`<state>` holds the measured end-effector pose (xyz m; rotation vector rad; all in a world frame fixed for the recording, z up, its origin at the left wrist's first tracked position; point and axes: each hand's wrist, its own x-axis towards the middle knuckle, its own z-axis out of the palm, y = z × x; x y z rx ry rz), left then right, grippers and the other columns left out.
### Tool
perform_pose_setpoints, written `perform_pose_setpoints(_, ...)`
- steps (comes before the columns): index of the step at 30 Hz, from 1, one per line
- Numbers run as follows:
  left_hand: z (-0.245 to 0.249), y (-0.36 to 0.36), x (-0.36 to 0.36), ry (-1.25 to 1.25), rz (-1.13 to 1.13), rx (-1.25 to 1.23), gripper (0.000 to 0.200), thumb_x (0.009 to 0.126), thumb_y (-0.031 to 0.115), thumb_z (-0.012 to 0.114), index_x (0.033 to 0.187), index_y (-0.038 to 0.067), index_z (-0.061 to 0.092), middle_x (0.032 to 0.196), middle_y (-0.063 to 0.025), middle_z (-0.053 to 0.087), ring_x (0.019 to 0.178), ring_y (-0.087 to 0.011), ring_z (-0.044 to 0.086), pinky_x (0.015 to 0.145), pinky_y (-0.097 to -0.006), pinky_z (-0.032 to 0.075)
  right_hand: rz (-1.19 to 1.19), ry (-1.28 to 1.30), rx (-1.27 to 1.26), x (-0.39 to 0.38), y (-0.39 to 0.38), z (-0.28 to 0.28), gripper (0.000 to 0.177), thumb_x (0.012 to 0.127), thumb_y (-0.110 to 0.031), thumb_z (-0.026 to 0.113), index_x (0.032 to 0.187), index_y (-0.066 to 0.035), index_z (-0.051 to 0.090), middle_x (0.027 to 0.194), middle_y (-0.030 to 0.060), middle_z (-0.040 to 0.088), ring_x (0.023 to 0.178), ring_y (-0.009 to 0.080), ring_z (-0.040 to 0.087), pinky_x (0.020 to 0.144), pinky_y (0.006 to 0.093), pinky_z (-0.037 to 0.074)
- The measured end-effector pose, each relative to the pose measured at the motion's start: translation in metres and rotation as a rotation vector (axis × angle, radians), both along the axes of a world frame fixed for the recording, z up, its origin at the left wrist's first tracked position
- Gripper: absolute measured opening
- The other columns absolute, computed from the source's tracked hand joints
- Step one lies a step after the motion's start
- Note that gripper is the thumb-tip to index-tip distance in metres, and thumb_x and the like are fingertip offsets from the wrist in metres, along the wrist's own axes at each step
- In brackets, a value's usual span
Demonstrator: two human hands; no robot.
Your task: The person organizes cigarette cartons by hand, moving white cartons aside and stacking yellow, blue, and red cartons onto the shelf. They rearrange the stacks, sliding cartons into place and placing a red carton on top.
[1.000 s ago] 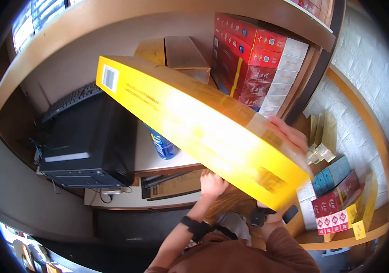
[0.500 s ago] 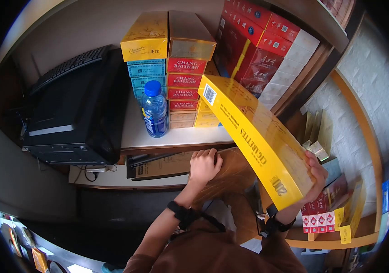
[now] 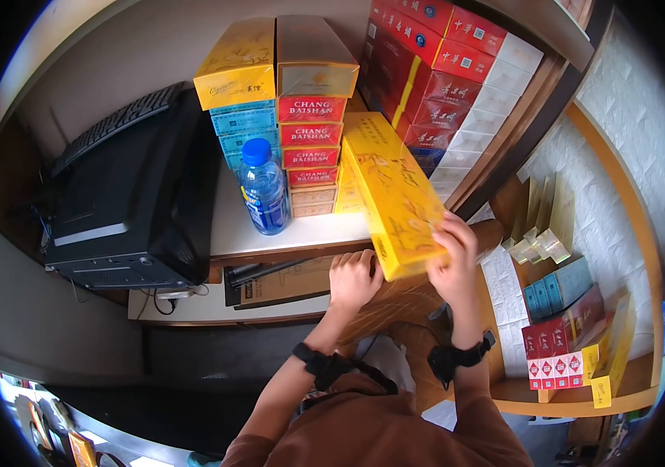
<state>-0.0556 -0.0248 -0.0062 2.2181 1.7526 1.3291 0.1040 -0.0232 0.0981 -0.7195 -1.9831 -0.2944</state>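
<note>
A long yellow carton (image 3: 399, 191) slants over the shelf edge, its far end beside the stacked cartons. My right hand (image 3: 455, 261) grips its near right corner, fingers on top. My left hand (image 3: 354, 279), fingers curled, is just left of the carton's near end; whether it holds anything is hidden. Left of the yellow carton stand red CHANG BAISHAN cartons (image 3: 313, 135) and blue cartons (image 3: 245, 122), with a yellow carton (image 3: 238, 66) and a brownish carton (image 3: 317, 62) on top. A blue-capped bottle (image 3: 265, 191) stands upright in front of them on the white shelf (image 3: 231, 233).
A black machine (image 3: 134, 194) and a keyboard (image 3: 119, 121) are at the left. Red cartons (image 3: 441, 86) are stacked at the back right. Lower right, a wooden-edged display (image 3: 581, 406) holds more packs. A flat brown box (image 3: 290, 286) lies below the shelf.
The yellow carton has swung left and away from me, now showing its broad patterned face. My right hand has moved left and forward with it. My left hand has barely moved.
</note>
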Motion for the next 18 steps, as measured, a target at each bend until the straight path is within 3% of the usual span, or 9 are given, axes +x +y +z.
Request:
perform_pose_setpoints(4,-0.002,0.001,0.004,-0.046,0.017,0.022,0.015,0.075,0.018,0.058,0.073,0.004,0.061,0.063,-0.0134,0.06,0.061,-0.029,0.06,0.063,-0.0379,0.047,-0.079,-0.005,-0.057,-0.024,0.045,-0.031,0.052,0.065,0.009,0.059,0.112,-0.011,0.05,0.117,0.0113,0.046,0.113,0.0295,0.047,0.09,0.0415,0.041)
perform_pose_setpoints(6,-0.003,0.002,0.005,-0.068,0.026,0.025,0.015,0.076,0.019,0.056,0.073,0.006,0.062,0.066,-0.0108,0.062,0.062,-0.0266,0.061,0.065,-0.0373,0.047,-0.167,-0.039,-0.08,-0.036,0.068,-0.036,0.054,0.066,0.001,0.062,0.116,-0.015,0.048,0.123,0.011,0.041,0.118,0.0293,0.04,0.094,0.0441,0.03)
perform_pose_setpoints(7,-0.002,0.002,0.005,-0.069,0.027,0.027,0.014,0.076,0.019,0.056,0.073,0.006,0.062,0.066,-0.0102,0.063,0.062,-0.0264,0.061,0.065,-0.0372,0.047,-0.171,-0.029,-0.076,-0.044,0.077,-0.035,0.054,0.066,0.001,0.062,0.116,-0.015,0.048,0.123,0.011,0.041,0.118,0.0293,0.04,0.094,0.0441,0.03)
perform_pose_setpoints(9,-0.002,0.002,0.005,-0.069,0.024,0.026,0.014,0.076,0.018,0.056,0.073,0.006,0.062,0.066,-0.0103,0.063,0.063,-0.0263,0.061,0.065,-0.0373,0.047,-0.446,-0.15,-0.184,-0.057,0.09,-0.032,0.061,0.07,-0.018,0.07,0.125,-0.017,0.044,0.135,0.0122,0.034,0.126,0.0301,0.031,0.098,0.0492,0.018)
perform_pose_setpoints(10,-0.002,0.002,0.005,-0.078,0.026,0.021,0.014,0.076,0.018,0.056,0.073,0.006,0.062,0.067,-0.0105,0.063,0.063,-0.0263,0.061,0.065,-0.0373,0.047,-0.45,-0.141,-0.182,-0.062,0.094,-0.029,0.061,0.07,-0.018,0.07,0.125,-0.017,0.044,0.135,0.0122,0.034,0.126,0.0301,0.031,0.098,0.0492,0.018)
perform_pose_setpoints(13,-0.001,0.003,0.005,-0.074,0.018,0.027,0.013,0.075,0.017,0.057,0.074,0.005,0.063,0.067,-0.0113,0.063,0.063,-0.027,0.061,0.065,-0.0372,0.047,-0.571,-0.244,-0.138,-0.068,0.11,-0.021,0.093,0.067,-0.055,0.067,0.142,-0.018,0.026,0.15,0.0078,0.012,0.137,0.0305,0.012,0.099,0.0594,0.008)
perform_pose_setpoints(18,0.0,0.002,0.005,-0.076,0.013,0.028,0.012,0.075,0.016,0.058,0.076,0.005,0.063,0.067,-0.0118,0.063,0.062,-0.0279,0.061,0.065,-0.0379,0.048,-0.59,-0.331,-0.083,-0.072,0.119,-0.019,0.092,0.073,-0.057,0.059,0.143,-0.011,0.02,0.151,0.0085,0.009,0.137,0.0339,0.008,0.099,0.0628,0.008)
